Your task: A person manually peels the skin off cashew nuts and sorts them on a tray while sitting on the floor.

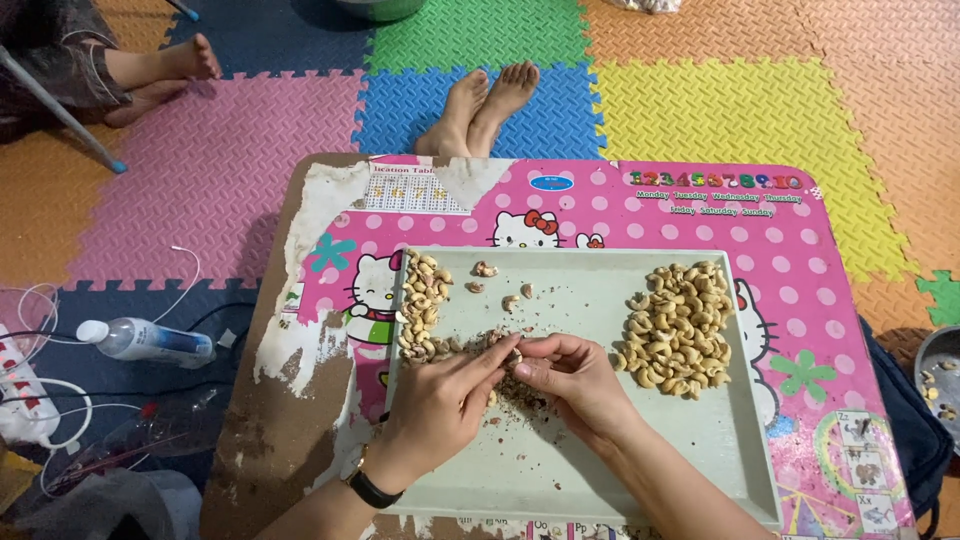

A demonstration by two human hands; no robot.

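A pale green tray (600,470) lies on a small pink cartoon-print table (800,260). Peeled cashew nuts form a big heap (678,327) on the tray's right side. A column of darker, unpeeled cashews (422,305) runs down its left side, with a few loose nuts (497,285) near the top. Brown skin crumbs (515,395) lie in the middle. My left hand (445,405) and my right hand (568,378) meet over the crumbs, fingertips pinched together on one small cashew (514,355). A black watch is on my left wrist.
Coloured foam floor mats surround the table. Two bare feet (485,100) stretch out beyond its far edge, and another person's foot (165,65) is at far left. A plastic bottle (145,340), white cables and a power strip (22,400) lie left. A grey bowl (940,385) sits right.
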